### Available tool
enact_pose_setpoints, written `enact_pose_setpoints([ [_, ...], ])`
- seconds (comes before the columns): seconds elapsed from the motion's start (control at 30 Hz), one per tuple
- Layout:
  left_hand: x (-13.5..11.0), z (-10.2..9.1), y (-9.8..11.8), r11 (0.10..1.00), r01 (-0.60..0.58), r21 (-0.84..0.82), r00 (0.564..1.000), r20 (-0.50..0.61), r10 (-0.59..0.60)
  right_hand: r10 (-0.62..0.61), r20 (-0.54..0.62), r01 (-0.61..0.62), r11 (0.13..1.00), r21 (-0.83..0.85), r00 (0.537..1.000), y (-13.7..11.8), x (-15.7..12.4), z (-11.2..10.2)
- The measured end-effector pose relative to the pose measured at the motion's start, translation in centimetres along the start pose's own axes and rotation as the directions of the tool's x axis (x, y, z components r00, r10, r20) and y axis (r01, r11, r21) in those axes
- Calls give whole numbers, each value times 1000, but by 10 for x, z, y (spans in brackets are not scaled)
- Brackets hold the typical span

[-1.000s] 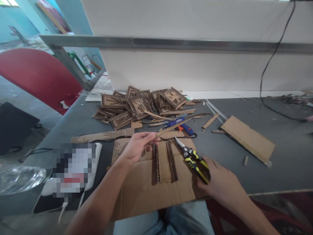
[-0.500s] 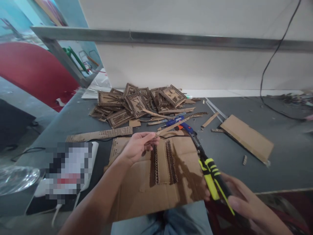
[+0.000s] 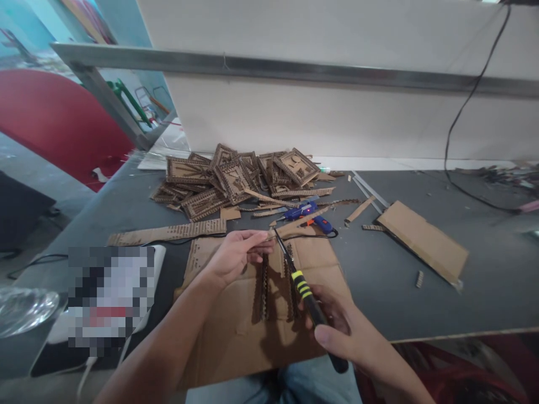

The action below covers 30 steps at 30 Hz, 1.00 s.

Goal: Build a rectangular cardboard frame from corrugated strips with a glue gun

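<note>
My left hand (image 3: pixel 242 252) is closed, pinching one end of a thin cardboard strip (image 3: pixel 305 220) between thumb and fingers. Wrapped around the black-and-yellow handles of a pair of snips (image 3: pixel 304 289) is my right hand (image 3: pixel 332 320). The narrow metal jaws of the snips reach the strip right beside my left fingertips; whether they have cut into it cannot be made out. Below both hands lies a flat cardboard sheet (image 3: pixel 223 348) bearing upright corrugated strips (image 3: pixel 264 286). A blue glue gun (image 3: pixel 301 211) rests behind the held strip, which partly covers it.
Framed cardboard pieces (image 3: pixel 236 177) are heaped at the back of the grey table (image 3: pixel 391 292). To the right is a folded cardboard piece (image 3: pixel 425 241). At left are a long cardboard strip (image 3: pixel 168 231), a blurred-out device with a white cable (image 3: pixel 86 370) and clear plastic (image 3: pixel 25 311).
My right hand has brought the snips left and up to the strip, and their handles have closed together. My left hand still pinches the strip in nearly the same place.
</note>
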<state>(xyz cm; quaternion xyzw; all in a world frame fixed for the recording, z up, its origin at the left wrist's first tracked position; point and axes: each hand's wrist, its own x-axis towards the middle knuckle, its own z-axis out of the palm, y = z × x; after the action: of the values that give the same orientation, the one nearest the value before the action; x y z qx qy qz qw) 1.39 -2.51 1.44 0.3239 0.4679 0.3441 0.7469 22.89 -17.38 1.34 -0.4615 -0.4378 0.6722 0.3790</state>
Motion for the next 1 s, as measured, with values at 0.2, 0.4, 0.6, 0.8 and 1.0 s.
enact_pose_setpoints([
  [0.2,0,1,-4,1000,12,-24,1000,29,-12,3,17,-3,1000,30,1000,-4,8,6],
  [0.4,-1,2,-2,998,34,-44,999,22,-33,16,-6,-16,1000,15,1000,-6,8,13],
  [0.6,-1,3,1,997,38,-69,999,1,-38,61,-31,-60,998,11,998,-2,8,11],
  [0.8,-1,1,-1,998,27,-60,999,25,-25,57,-33,-56,997,44,998,7,7,8],
  [1.0,1,-2,1,1000,-2,-18,1000,-13,2,99,-67,-99,995,2,993,17,6,3],
])
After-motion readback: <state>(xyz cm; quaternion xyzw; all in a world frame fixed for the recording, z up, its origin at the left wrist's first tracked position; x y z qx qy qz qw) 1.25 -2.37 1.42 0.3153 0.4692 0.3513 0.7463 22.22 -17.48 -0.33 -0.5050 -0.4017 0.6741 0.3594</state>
